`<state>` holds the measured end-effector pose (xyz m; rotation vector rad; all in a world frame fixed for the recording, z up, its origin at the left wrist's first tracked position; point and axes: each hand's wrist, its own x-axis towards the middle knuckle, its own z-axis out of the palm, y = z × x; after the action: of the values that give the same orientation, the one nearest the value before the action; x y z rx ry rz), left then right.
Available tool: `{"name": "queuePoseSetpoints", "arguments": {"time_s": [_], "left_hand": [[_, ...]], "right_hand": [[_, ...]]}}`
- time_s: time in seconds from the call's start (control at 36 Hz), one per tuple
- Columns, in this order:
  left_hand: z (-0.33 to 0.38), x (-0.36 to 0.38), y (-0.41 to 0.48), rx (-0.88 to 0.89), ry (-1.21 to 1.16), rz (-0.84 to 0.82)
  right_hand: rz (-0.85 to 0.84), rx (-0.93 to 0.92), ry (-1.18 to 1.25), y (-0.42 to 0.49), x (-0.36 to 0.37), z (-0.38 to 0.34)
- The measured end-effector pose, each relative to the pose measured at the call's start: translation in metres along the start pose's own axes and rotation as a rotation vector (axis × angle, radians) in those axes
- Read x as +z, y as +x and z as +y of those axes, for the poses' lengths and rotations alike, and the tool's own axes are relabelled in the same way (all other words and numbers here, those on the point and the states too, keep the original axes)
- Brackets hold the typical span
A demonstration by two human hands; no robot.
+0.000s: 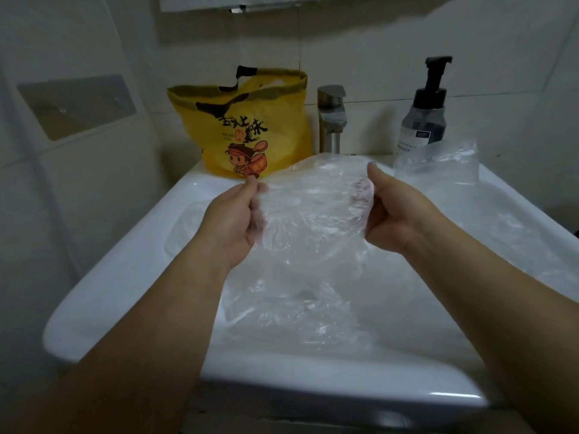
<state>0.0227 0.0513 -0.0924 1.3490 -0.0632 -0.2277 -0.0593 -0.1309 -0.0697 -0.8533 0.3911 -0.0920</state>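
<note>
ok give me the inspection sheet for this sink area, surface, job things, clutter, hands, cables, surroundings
surface: white sink, glossy rim; the basin is mostly hidden behind clear film
job's things: clear plastic bag, crumpled, held up over the basin between both hands
clutter: yellow printed bag on the back rim left of the faucet; pump bottle to its right; second clear bag in front of the bottle
grippers: left hand pinches the bag's left edge; right hand grips the right edge, fingers curled behind the film
cables: nothing seen
surroundings: tiled wall; adhesive plate stuck on the left wall
</note>
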Motion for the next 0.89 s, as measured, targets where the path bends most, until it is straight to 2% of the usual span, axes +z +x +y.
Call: {"name": "queuePoseSetpoints", "arguments": {"time_s": [0.08, 0.17, 0.31, 0.47, 0.56, 0.67, 0.75, 0.81, 0.83, 0.89], "left_hand": [[0.0, -0.003, 0.004, -0.03, -0.062, 0.022], [0.001, -0.008, 0.007, -0.071, -0.111, 0.057], [0.008, -0.003, -0.003, -0.107, -0.256, -0.073], [0.006, -0.005, -0.01, -0.013, -0.074, -0.272], [0.009, -0.006, -0.01, 0.028, -0.123, -0.235], [0.01, -0.007, -0.009, 0.029, -0.181, -0.219], [0.009, -0.008, -0.009, 0.063, -0.13, -0.244], [0.007, -0.008, -0.011, 0.107, -0.048, -0.239], [0.006, -0.008, -0.011, 0.148, 0.041, -0.219], [0.002, -0.007, -0.013, 0.267, 0.293, -0.143]], "right_hand": [[-0.084, -0.057, -0.001, -0.003, 0.0, -0.002], [-0.171, -0.073, -0.136, -0.005, 0.002, 0.003], [-0.08, -0.19, -0.153, -0.003, 0.003, 0.008], [-0.049, -0.179, -0.005, 0.0, -0.005, -0.001], [-0.088, -0.145, 0.018, -0.001, -0.008, -0.007], [-0.184, -0.156, -0.152, -0.003, -0.009, -0.007], [-0.229, -0.187, -0.246, -0.003, -0.008, -0.005], [-0.194, -0.222, -0.285, -0.002, -0.009, -0.005], [-0.153, -0.257, -0.343, -0.002, -0.01, -0.005], [-0.042, -0.384, -0.613, -0.002, -0.012, -0.003]]}}
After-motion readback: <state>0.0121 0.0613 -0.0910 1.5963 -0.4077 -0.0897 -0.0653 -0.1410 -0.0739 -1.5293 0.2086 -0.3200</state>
